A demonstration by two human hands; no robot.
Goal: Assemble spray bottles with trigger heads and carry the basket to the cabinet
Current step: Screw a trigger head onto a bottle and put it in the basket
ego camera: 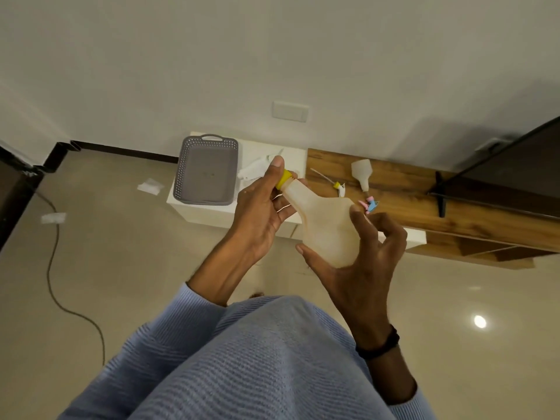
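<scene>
Mid-frame, left hand (pixel 260 207) pinches the yellow collar (pixel 285 178) on the bottle (pixel 327 225), right hand (pixel 357 268) grips its belly; basket (pixel 206 174) sits up-left.

Trigger head: white plastic trigger head (pixel 253 171), mostly hidden behind the left grip (pixel 260 207).
Collar: yellow screw collar (pixel 285 178), partly covered by fingers (pixel 274 174).
Small parts: pink and blue plastic pieces (pixel 369 205), too small to identify.

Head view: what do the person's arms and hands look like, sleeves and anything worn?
Both arms wear light blue ribbed knit sleeves: the left sleeve ends partway up the forearm, the right sleeve near the frame's bottom edge. The left hand and right hand are ungloved; a black band circles the right wrist.
</scene>
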